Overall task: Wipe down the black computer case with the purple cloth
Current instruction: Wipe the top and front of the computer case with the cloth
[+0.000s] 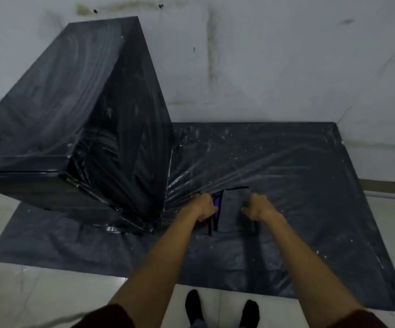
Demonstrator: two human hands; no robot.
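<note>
The black computer case [78,114] stands at the left on a dark plastic sheet [274,162], its surfaces streaked with pale smears. To its right, low over the sheet, both my hands hold a cloth [233,209] that looks dark grey with a purple edge showing at its left side. My left hand [204,207] grips the cloth's left edge with curled fingers. My right hand [258,208] grips its right edge the same way. The cloth hangs folded between them, apart from the case.
A stained white wall [262,55] rises right behind the case and sheet. Pale floor tiles [38,292] surround the sheet. My two feet in black socks [194,304] stand at the sheet's near edge. White specks and wet streaks cover the sheet.
</note>
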